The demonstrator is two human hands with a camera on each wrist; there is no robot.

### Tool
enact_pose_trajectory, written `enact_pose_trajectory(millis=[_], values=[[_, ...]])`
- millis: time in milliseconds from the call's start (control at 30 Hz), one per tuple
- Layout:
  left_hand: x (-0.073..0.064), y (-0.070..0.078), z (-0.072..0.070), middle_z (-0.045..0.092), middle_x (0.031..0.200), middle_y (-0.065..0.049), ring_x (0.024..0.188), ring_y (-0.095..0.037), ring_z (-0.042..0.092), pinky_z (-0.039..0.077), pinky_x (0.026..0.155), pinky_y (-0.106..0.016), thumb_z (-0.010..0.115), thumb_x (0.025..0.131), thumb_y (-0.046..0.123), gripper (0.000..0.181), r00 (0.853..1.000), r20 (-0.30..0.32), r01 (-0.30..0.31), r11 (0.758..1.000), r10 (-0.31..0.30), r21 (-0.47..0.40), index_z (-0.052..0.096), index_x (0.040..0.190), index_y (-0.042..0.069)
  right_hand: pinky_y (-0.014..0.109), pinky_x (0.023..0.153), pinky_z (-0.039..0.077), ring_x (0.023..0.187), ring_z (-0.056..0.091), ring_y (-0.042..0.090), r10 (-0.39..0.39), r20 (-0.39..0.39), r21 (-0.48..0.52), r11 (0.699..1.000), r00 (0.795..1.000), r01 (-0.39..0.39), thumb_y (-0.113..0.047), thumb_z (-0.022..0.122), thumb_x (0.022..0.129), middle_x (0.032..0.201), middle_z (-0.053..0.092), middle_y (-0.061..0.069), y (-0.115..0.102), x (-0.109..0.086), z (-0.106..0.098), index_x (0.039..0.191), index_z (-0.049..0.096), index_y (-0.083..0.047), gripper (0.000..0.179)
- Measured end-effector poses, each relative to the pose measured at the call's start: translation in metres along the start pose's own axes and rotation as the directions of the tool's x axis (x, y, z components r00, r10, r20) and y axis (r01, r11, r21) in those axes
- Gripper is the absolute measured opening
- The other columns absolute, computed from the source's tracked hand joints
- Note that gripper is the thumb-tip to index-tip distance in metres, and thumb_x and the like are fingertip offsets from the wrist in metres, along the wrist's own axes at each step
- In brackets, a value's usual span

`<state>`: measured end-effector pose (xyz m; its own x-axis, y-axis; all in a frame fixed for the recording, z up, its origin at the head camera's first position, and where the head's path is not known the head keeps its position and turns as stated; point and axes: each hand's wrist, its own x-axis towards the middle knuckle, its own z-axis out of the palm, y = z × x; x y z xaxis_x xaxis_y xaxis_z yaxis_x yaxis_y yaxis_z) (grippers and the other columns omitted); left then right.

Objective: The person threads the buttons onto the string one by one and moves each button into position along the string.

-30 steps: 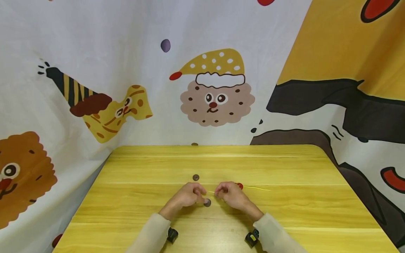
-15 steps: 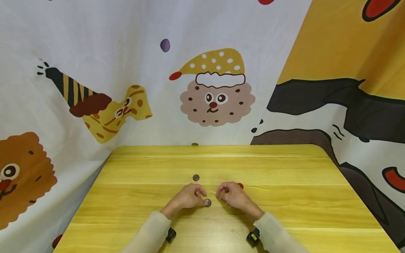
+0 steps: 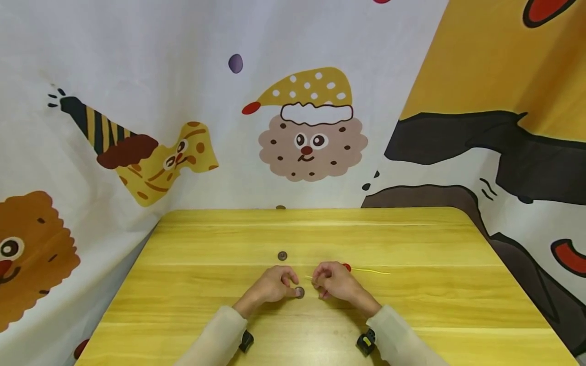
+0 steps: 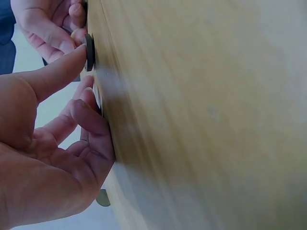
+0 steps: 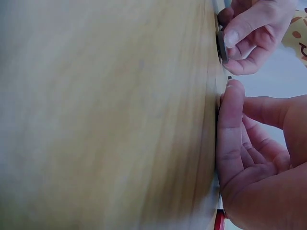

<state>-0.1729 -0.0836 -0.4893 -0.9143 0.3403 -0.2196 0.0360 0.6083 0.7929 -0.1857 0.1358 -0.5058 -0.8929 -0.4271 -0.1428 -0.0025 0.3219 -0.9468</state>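
Since one second ago, the right hand point(image 3: 336, 280) has drawn slightly toward the right edge; its closed fingertips pinch the yellow string point(image 3: 372, 271), which therefore seems unjoined with the dark disc point(image 3: 301, 294), mid-table point(image 3: 412, 239). The left hand point(image 3: 272, 283), fingers loosely spread, presses this disc by thumb. Another disc point(image 3: 282, 255) lies farther; the right hand partly hides the red disc point(image 3: 347, 267).

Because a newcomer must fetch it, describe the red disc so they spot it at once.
On the wooden table, find the right hand. Just beyond it, partly hidden, is the small red disc, yellow string trailing rightward. Its red colour sets it apart from the nearer brown disc and the farther brown disc.
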Motion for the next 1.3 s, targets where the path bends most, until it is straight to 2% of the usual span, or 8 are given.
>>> enact_pose_trajectory(millis=[300, 600, 933, 1300], values=[[-0.0015, -0.0005, -0.0010, 0.054, 0.078, -0.004, 0.068, -0.018, 0.048, 0.038, 0.057, -0.029, 0.081, 0.082, 0.017, 0.017, 1.000, 0.006, -0.022, 1.000, 0.022, -0.001, 0.068, 0.090, 0.012, 0.038, 0.061, 0.059, 0.064, 0.068, 0.023, 0.029, 0.012, 0.074, 0.997, 1.000, -0.030, 0.002, 0.054, 0.097, 0.086, 0.068, 0.016, -0.0026, -0.0032, -0.0005, 0.098, 0.062, 0.006, 0.009], [-0.0053, -0.0027, 0.0022, 0.052, 0.073, -0.001, 0.061, -0.014, 0.046, 0.036, 0.053, -0.026, 0.080, 0.084, 0.016, 0.013, 0.999, 0.016, -0.033, 0.999, 0.033, -0.014, 0.069, 0.088, 0.011, 0.037, 0.063, 0.059, 0.067, 0.069, 0.024, 0.059, 0.034, 0.117, 0.991, 0.998, -0.063, 0.003, 0.056, 0.096, 0.087, 0.069, 0.016, -0.0012, -0.0057, -0.0005, 0.099, 0.063, 0.008, 0.010], [-0.0034, -0.0024, -0.0003, 0.051, 0.068, 0.001, 0.058, -0.013, 0.044, 0.034, 0.051, -0.024, 0.080, 0.084, 0.017, 0.014, 0.999, 0.014, -0.042, 0.999, 0.042, -0.010, 0.068, 0.084, 0.010, 0.037, 0.064, 0.059, 0.068, 0.070, 0.025, 0.055, 0.049, 0.110, 0.992, 0.997, -0.060, 0.001, 0.056, 0.097, 0.084, 0.069, 0.016, -0.0034, -0.0039, -0.0026, 0.100, 0.065, 0.011, 0.013], [-0.0024, -0.0022, -0.0016, 0.048, 0.064, 0.003, 0.056, -0.012, 0.042, 0.033, 0.050, -0.024, 0.075, 0.088, 0.017, 0.010, 0.999, 0.020, -0.045, 0.999, 0.045, -0.023, 0.067, 0.083, 0.011, 0.038, 0.062, 0.058, 0.066, 0.066, 0.020, 0.044, 0.049, 0.076, 0.996, 0.998, -0.047, -0.004, 0.062, 0.096, 0.085, 0.069, 0.015, -0.0043, -0.0048, -0.0007, 0.100, 0.065, 0.007, 0.012]])
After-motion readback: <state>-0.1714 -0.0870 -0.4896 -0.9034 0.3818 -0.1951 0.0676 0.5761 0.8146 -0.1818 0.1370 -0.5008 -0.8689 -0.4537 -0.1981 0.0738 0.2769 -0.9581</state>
